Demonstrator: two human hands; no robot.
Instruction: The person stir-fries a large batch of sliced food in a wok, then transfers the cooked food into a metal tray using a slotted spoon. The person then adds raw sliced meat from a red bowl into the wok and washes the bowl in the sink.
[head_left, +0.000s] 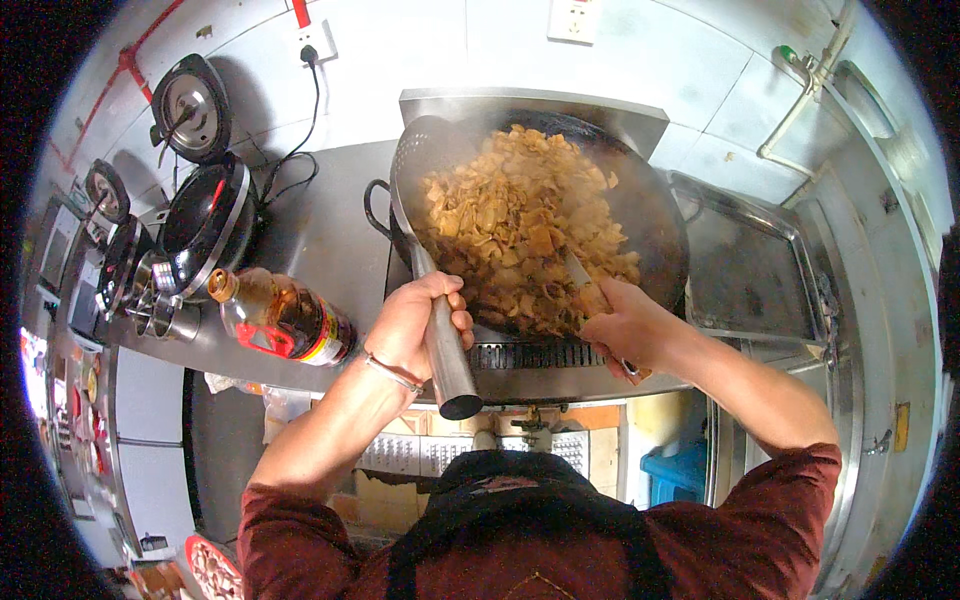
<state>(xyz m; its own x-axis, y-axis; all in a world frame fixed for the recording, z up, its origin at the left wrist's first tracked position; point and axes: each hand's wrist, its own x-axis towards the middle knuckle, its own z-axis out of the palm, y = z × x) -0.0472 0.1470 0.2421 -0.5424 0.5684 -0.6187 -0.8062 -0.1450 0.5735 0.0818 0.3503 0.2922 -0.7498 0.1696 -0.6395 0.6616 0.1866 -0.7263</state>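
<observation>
My left hand (420, 326) is closed around the metal tube handle of a perforated strainer ladle (411, 146), whose bowl rests against the left side of a large black wok (656, 202). Brown sliced food (517, 202), possibly meat, is heaped in the wok and gives off steam. With my right hand (630, 322) I grip the wooden handle of a spatula (576, 270) at the wok's near right. Its metal blade dips into the food, so its far end is hidden.
A large plastic bottle of dark liquid (292, 319) lies tilted in view on the steel counter (322, 202) at left. Behind it stands a black cooker with its lid raised (206, 217). A steel tray or basin (750, 262) is right of the wok; a blue bin (675, 476) sits below.
</observation>
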